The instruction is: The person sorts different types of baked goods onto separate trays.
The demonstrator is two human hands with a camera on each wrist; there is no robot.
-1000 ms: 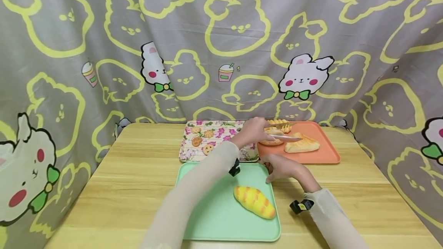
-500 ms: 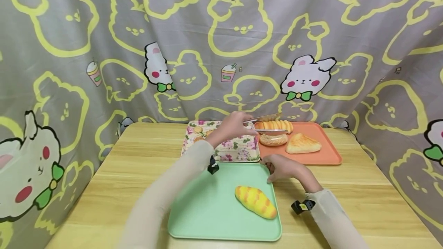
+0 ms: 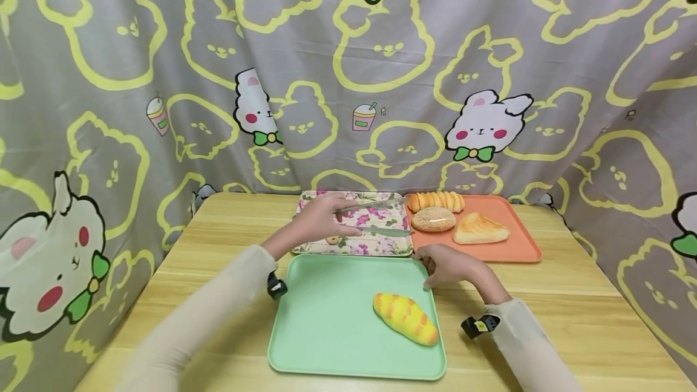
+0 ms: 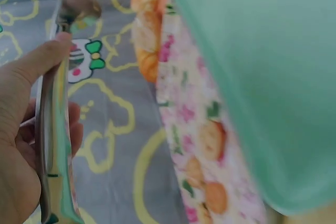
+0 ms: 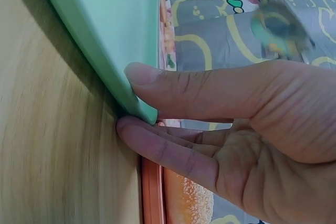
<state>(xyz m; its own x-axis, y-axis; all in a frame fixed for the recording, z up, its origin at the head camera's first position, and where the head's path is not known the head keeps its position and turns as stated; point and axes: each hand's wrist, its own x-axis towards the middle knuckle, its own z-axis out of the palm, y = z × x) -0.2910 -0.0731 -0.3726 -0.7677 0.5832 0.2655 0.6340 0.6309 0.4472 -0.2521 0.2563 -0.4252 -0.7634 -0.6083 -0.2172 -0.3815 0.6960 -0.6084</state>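
My left hand [image 3: 318, 222] grips metal tongs [image 3: 388, 231] over the floral tray [image 3: 376, 248], their two arms spread apart with nothing between them. In the left wrist view, thumb and fingers wrap round the tongs [image 4: 47, 124]. My right hand [image 3: 449, 265] pinches the far right corner of the green tray [image 3: 327, 313], the thumb on its rim [image 5: 118, 85] and the fingers beneath in the right wrist view. A yellow, orange-striped bread [image 3: 405, 318] lies at the right side of the green tray.
Behind on the right, an orange tray [image 3: 523, 247] holds a ridged loaf [image 3: 435, 201], a seeded bun [image 3: 433, 220] and a triangular pastry [image 3: 480, 228]. Several cookies [image 4: 212, 140] lie on the floral tray, partly hidden by my left hand in the head view. A patterned curtain [image 3: 305, 162] surrounds the table.
My left hand has drawn back left with the tongs, from over the orange tray to over the floral tray, uncovering the breads. My right hand stays at the green tray's corner.
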